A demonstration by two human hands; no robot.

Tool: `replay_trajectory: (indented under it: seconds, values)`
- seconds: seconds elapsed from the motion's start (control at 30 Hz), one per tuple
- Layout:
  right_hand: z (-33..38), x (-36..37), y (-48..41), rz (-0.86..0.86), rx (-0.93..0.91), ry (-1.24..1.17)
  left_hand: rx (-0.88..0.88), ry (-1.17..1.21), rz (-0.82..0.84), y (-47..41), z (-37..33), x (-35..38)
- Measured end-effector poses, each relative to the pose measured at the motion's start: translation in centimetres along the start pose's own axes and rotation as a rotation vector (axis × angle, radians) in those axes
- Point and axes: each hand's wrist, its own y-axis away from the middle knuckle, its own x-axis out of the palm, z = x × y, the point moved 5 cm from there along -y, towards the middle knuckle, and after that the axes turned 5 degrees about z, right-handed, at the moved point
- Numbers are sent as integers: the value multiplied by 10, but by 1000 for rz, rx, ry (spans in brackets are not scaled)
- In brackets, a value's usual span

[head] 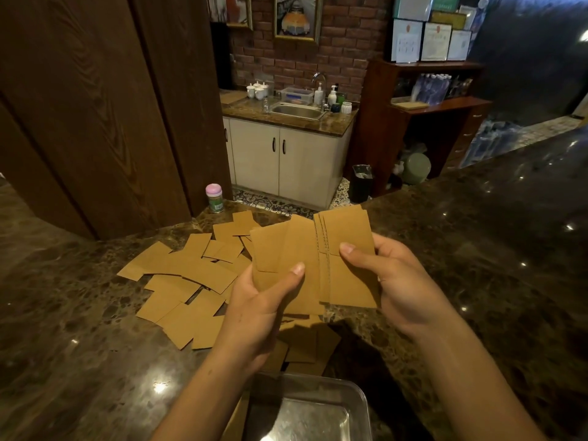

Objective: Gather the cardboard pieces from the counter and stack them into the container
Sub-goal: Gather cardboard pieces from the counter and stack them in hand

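Both hands hold brown cardboard pieces above the dark marble counter (pixel 79 345). My left hand (pixel 261 310) grips a few overlapping pieces (pixel 283 246) by their lower edge. My right hand (pixel 397 281) pinches a neater stack of several pieces (pixel 346 237), its corrugated edges showing. Several loose cardboard pieces (pixel 187 275) lie scattered on the counter to the left, and more (pixel 305 345) sit under my hands. A clear plastic container (pixel 359 396) stands at the counter's near edge, below my hands.
A small jar with a pink lid (pixel 214 197) stands at the counter's far edge beside dark wooden panels. Beyond the counter are a sink cabinet (pixel 286 154), a black bin (pixel 362 183) and a wooden shelf unit (pixel 429 116).
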Motion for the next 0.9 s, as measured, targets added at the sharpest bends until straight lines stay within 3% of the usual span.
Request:
replay_trajectory:
  seconds: [0.37, 0.7, 0.8, 0.9]
  values:
    - [-1, 1, 3, -63, -3, 49, 35, 34, -67, -3, -2, -4]
    - [-2, 11, 10, 35, -31, 33, 28, 87, -71, -5, 2, -5]
    - [5, 10, 10, 18, -117, 47, -8, 36, -65, -3, 3, -4]
    - [19, 6, 14, -33, -397, 255, -117, 37, -45, 0, 6, -2]
